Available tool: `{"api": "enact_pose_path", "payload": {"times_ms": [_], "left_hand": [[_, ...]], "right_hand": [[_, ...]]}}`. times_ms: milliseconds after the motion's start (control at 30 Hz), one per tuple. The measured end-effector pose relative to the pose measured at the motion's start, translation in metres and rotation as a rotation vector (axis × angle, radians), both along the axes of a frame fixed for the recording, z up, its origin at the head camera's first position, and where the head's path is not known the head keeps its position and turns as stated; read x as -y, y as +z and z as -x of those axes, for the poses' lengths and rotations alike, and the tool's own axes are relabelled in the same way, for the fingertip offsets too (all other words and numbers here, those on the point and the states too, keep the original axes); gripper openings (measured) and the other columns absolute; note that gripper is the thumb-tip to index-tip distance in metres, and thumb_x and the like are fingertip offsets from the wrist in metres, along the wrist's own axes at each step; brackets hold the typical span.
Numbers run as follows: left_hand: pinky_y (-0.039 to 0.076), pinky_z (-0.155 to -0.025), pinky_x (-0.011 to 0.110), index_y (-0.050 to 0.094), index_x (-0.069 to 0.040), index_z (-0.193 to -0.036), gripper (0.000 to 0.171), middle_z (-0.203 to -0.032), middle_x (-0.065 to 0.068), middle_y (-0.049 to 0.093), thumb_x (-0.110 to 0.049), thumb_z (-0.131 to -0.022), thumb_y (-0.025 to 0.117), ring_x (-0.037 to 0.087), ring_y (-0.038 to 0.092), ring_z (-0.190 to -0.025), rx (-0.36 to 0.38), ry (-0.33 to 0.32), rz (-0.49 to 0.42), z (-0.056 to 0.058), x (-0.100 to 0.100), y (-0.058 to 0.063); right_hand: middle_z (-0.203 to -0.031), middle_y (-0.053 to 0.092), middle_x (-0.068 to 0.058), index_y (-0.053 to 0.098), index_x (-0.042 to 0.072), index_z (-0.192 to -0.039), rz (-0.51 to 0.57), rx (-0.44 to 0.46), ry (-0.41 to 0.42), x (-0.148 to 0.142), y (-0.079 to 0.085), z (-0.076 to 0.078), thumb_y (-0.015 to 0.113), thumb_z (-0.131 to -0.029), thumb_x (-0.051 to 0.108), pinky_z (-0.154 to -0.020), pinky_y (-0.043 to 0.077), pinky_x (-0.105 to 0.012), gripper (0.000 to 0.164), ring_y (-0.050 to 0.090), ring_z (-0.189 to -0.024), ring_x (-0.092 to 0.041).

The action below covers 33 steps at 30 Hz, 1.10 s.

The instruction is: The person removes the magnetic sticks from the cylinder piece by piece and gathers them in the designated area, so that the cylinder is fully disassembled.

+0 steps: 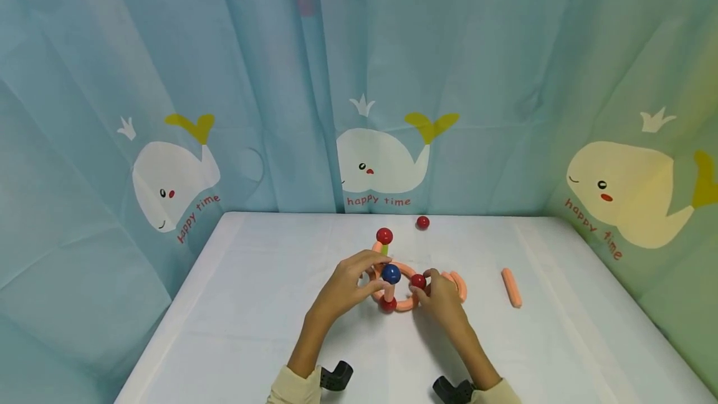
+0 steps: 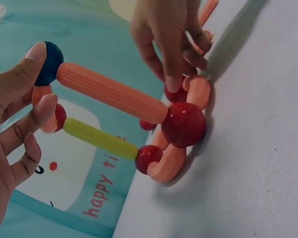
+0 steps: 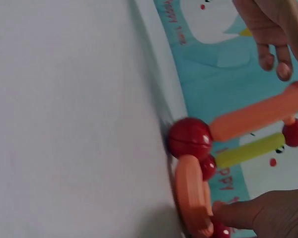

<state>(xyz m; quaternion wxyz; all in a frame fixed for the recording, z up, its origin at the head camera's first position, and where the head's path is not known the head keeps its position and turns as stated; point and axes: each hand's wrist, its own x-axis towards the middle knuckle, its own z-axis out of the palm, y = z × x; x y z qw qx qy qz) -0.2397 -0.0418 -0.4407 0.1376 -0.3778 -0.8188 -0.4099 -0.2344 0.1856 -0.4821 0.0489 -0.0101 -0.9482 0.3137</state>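
On the white table stands a frame of balls and rods, with curved orange rods (image 1: pixel 405 305) forming a ring at its base. My left hand (image 1: pixel 349 282) pinches the blue ball (image 1: pixel 391 274) at the top between thumb and fingers. From that ball a straight orange rod (image 2: pixel 111 93) slopes down to a red ball (image 2: pixel 184 125) in the ring. Behind it, a yellow-green rod (image 2: pixel 100 138) joins two more red balls. My right hand (image 1: pixel 444 303) pinches a red ball (image 1: pixel 417 281) on the right side of the ring, its fingers partly covering that ball.
Curved orange pieces (image 1: pixel 460 285) lie just right of the ring, partly behind my right hand. Farther right is a loose straight orange rod (image 1: pixel 512 287). A single red ball (image 1: pixel 423 222) rests near the table's back edge, before the whale-printed curtain (image 1: pixel 482 48).
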Motion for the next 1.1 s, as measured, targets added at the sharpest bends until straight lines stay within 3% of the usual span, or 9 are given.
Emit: {"api": "enact_pose_path", "payload": {"times_ms": [200, 433, 533, 733, 933, 1100], "left_hand": [[0.052, -0.077, 0.017, 0.064, -0.011, -0.126, 0.041, -0.118, 0.000, 0.065, -0.020, -0.087, 0.074, 0.008, 0.060, -0.086, -0.026, -0.009, -0.003, 0.003, 0.001, -0.001], [0.051, -0.077, 0.016, 0.065, -0.011, -0.124, 0.042, -0.109, 0.004, 0.065, -0.021, -0.084, 0.076, 0.010, 0.059, -0.085, -0.050, -0.034, -0.007, 0.005, 0.000, 0.000], [0.052, -0.082, 0.016, 0.066, -0.010, -0.123, 0.042, -0.113, 0.004, 0.065, -0.023, -0.083, 0.076, 0.011, 0.061, -0.092, -0.065, -0.025, 0.008, 0.006, 0.000, 0.000], [0.051, -0.091, 0.019, 0.068, -0.010, -0.120, 0.040, -0.122, 0.001, 0.065, -0.022, -0.083, 0.077, 0.013, 0.061, -0.111, -0.106, 0.002, 0.033, 0.006, -0.001, 0.000], [0.054, -0.077, 0.020, 0.069, -0.012, -0.118, 0.036, -0.120, 0.000, 0.064, -0.022, -0.084, 0.076, 0.008, 0.060, -0.089, -0.074, -0.009, 0.029, 0.004, 0.000, -0.002], [0.054, -0.076, 0.022, 0.070, -0.014, -0.119, 0.036, -0.119, -0.001, 0.066, -0.025, -0.085, 0.075, 0.011, 0.061, -0.085, -0.062, -0.003, 0.022, 0.002, 0.000, -0.003]], "right_hand": [[-0.098, 0.064, -0.021, 0.052, -0.013, -0.122, -0.027, -0.081, -0.005, 0.008, -0.011, -0.002, 0.073, -0.085, 0.017, -0.076, 0.052, -0.042, 0.052, 0.059, -0.089, -0.028], [-0.106, 0.063, -0.027, 0.050, -0.013, -0.129, -0.026, -0.112, -0.001, 0.012, -0.013, -0.002, 0.069, -0.087, 0.013, -0.086, 0.051, -0.049, 0.054, 0.059, -0.096, -0.034], [-0.105, 0.063, -0.025, 0.050, -0.011, -0.132, -0.015, -0.099, -0.001, 0.010, -0.015, 0.001, 0.066, -0.088, 0.012, -0.084, 0.051, -0.048, 0.052, 0.058, -0.094, -0.032], [-0.086, 0.065, -0.015, 0.054, -0.010, -0.128, 0.047, -0.097, 0.012, 0.006, -0.017, 0.009, 0.071, -0.084, 0.008, -0.072, 0.049, -0.036, 0.051, 0.058, -0.080, -0.023], [-0.083, 0.068, -0.013, 0.057, -0.010, -0.122, 0.103, -0.106, 0.040, 0.006, -0.016, 0.017, 0.069, -0.081, 0.002, -0.064, 0.050, -0.028, 0.044, 0.061, -0.073, -0.019], [-0.086, 0.069, -0.015, 0.060, -0.006, -0.123, 0.085, -0.126, 0.066, 0.006, -0.017, 0.024, 0.064, -0.079, -0.004, -0.064, 0.048, -0.029, 0.044, 0.061, -0.074, -0.020]]}}
